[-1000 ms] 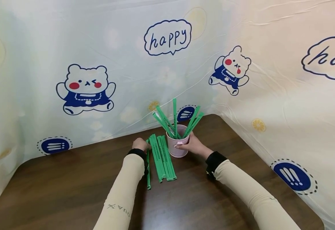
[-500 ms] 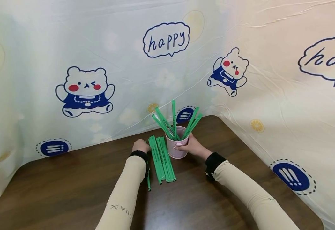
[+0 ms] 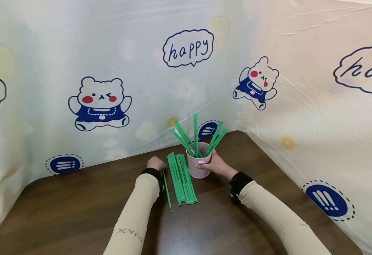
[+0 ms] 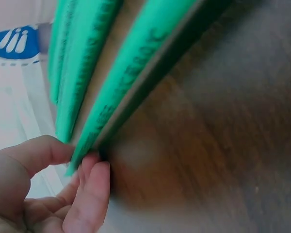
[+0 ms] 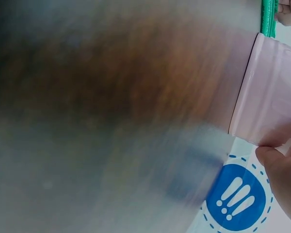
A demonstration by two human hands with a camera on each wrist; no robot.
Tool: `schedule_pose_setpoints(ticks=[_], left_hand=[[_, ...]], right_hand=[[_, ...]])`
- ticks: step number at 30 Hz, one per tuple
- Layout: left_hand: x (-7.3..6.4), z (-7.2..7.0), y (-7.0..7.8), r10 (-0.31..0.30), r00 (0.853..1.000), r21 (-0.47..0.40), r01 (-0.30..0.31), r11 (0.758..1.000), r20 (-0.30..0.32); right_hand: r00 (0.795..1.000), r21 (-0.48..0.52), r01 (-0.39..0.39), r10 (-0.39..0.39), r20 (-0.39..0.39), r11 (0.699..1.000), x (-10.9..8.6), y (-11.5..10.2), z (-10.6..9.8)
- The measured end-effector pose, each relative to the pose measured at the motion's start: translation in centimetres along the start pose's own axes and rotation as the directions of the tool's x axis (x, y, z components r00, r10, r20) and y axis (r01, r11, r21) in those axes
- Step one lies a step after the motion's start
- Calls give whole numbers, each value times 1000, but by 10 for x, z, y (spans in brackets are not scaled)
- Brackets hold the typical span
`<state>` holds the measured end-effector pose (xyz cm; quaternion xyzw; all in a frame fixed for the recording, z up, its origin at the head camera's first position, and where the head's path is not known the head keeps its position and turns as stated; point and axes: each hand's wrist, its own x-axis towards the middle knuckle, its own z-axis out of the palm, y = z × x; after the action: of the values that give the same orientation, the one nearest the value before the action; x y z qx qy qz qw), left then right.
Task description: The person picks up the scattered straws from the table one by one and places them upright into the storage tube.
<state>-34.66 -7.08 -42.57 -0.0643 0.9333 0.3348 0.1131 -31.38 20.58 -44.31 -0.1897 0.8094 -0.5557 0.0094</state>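
Note:
My left hand (image 3: 156, 163) pinches the far end of a single green wrapped straw (image 3: 167, 191) between thumb and fingertips (image 4: 94, 187), as the left wrist view shows. Just right of it lies a row of several more green wrapped straws (image 3: 181, 179), printed with small dark text. A small pink bucket (image 3: 196, 170) stands beyond that row, with several green straws (image 3: 195, 132) sticking up and fanning out of it. My right hand (image 3: 219, 165) grips the bucket's right side, its thumb across the front near the small handle tab.
The dark brown wooden table (image 3: 77, 212) has a rounded far right corner close behind the bucket. Right behind its far edge hangs a pale printed curtain (image 3: 147, 88) with bear drawings, and it continues along the right side.
The straw in my left hand has swung, its near end shifting right toward the row. My right hand stays on the bucket. The head view has shifted slightly.

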Motion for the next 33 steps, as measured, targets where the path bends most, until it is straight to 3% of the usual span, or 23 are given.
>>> schedule_pose_setpoints(ticks=[3,8,14,17,20,23,27,30,33], left_hand=[[-1,-2,-7,-15,1000,-148,17,989,11],[-5,-6,-14,-59,997,-362,75,929,57],[-16,-21,-15,-20,998,-498,46,866,56],[-16,-35,-13,-4,999,-566,29,824,44],[-15,-51,-10,24,999,-597,3,802,37],[-17,-69,-1,74,997,-602,-55,797,6],[-25,-92,19,131,988,-588,-157,793,-87],[-35,-107,41,194,970,-571,-241,784,-143],[-47,-120,65,259,946,-577,-325,750,-196]], right_hand=[[1000,6,11,-11,0,1000,-1,0,0],[999,-5,32,-32,-1,999,-2,-2,0],[1000,-8,14,-14,16,1000,-5,-2,2],[999,17,33,-33,13,999,-4,-2,1],[998,34,57,-58,16,998,-2,-2,-1],[997,31,67,-68,24,997,-1,-1,-2],[996,25,77,-78,32,997,-2,-1,-1],[996,22,83,-84,31,996,-4,-1,-1],[996,32,83,-84,26,996,-4,-2,-1]])
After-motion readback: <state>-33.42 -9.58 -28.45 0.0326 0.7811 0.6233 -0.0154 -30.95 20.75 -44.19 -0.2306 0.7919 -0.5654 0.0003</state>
